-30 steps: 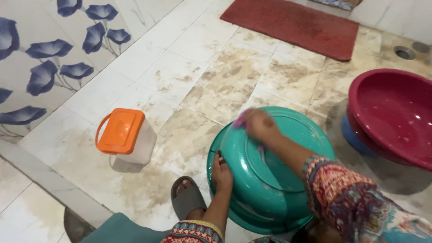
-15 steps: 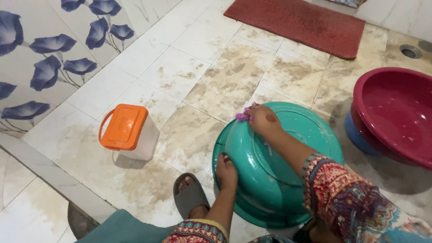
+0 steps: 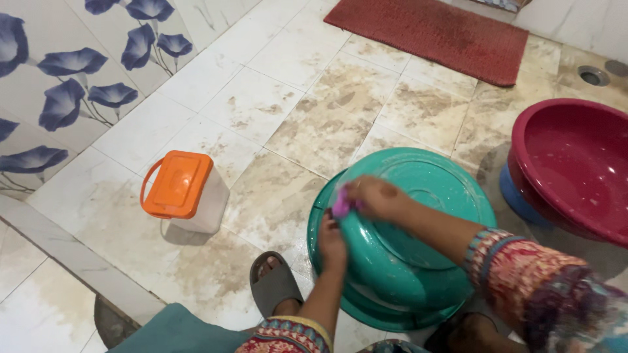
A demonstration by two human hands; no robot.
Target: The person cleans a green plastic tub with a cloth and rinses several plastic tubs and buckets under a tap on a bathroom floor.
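Teal basin (image 3: pixel 418 222), upturned on wet floor tiles (image 3: pixel 294 131) (underside exposed for rubbing). Left hand (image 3: pixel 332 245) clamped on rim, steadying; right hand (image 3: pixel 376 198) closed around purple scrubber (image 3: pixel 340 204), pressed against side.
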